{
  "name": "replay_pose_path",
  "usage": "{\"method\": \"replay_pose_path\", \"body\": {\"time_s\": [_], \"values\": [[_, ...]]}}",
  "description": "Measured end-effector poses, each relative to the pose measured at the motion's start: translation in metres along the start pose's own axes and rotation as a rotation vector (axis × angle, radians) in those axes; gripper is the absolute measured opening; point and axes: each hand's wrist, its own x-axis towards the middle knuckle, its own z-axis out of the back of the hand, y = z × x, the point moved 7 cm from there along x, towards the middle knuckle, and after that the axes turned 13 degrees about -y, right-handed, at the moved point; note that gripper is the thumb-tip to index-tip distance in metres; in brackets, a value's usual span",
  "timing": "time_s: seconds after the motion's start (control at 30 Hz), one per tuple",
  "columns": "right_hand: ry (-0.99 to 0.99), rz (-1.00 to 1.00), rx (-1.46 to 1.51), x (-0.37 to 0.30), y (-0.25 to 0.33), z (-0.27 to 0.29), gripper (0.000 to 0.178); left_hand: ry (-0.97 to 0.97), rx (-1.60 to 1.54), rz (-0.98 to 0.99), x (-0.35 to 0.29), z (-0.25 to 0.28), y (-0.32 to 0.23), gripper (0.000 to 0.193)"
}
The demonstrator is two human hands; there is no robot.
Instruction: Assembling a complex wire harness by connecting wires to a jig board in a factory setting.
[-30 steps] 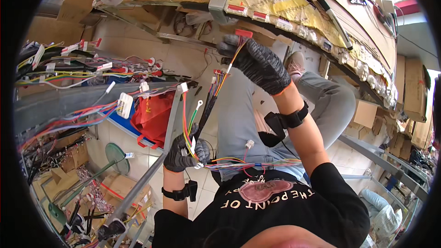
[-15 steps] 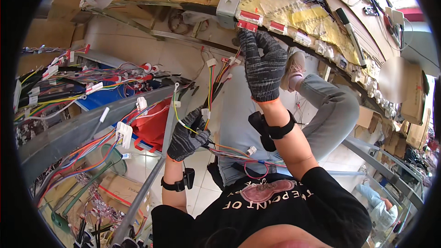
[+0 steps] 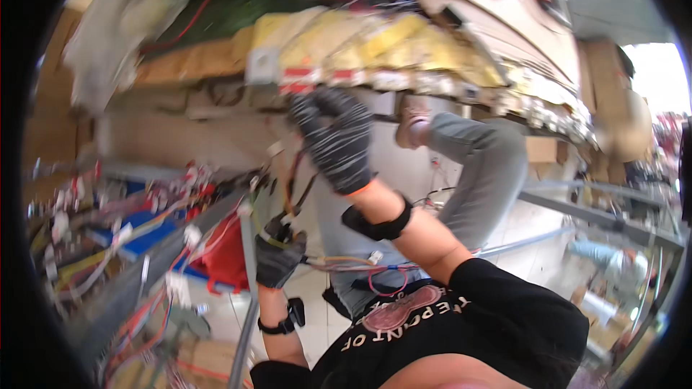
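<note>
My left hand, in a dark grey knit glove, is closed around a wire harness of several coloured wires. Some of its strands rise from the fist towards a small white plug; others run right across my lap. My right hand, gloved alike, reaches up to the bench's front edge. Its bent fingertips meet just under a red-and-white connector block, and what they pinch is hidden and blurred. More blocks, white and red, line that edge to the right.
Yellow paper labels cover the bench edge, with a marker lying across them. At left, a grey metal rail runs past piled wire harnesses and a red bag. Another person is at far right.
The view has swung, so the bench and my right hand sit further left and the picture is smeared. My right hand stays at the red connector block; my left still holds the harness.
</note>
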Motion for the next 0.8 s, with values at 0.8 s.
{"method": "replay_pose_path", "body": {"time_s": [0.8], "values": [[0.332, 0.074, -0.087, -0.012, 0.001, 0.074, 0.025, 0.295, -0.362, 0.104, 0.009, -0.111, -0.047, 0.031]]}}
